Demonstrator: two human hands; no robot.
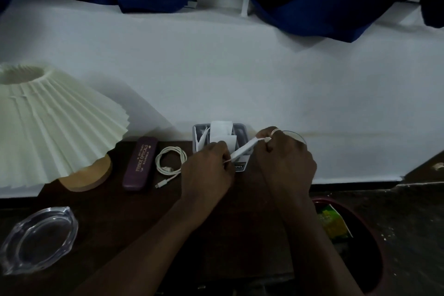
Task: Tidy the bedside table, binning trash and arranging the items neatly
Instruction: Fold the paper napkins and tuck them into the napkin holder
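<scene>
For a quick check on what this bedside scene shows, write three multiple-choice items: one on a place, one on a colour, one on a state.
1. Where does the coiled white cable lie?
A. Inside the bin
B. On the table, between the spectacle case and the left hand
C. Under the lamp shade

2. What colour is the spectacle case?
A. Dark purple with gold lettering
B. Bright green
C. White

3. What is the state of the white strip?
A. Lying loose in the glass dish
B. Dropped in the bin
C. Held at both ends, by the left hand and the right hand

Answers:
1 B: the coil rests on the dark table just right of the case.
2 A: its lid is dark purple with gold print.
3 C: each hand pinches one end, above the grey organiser.
</scene>
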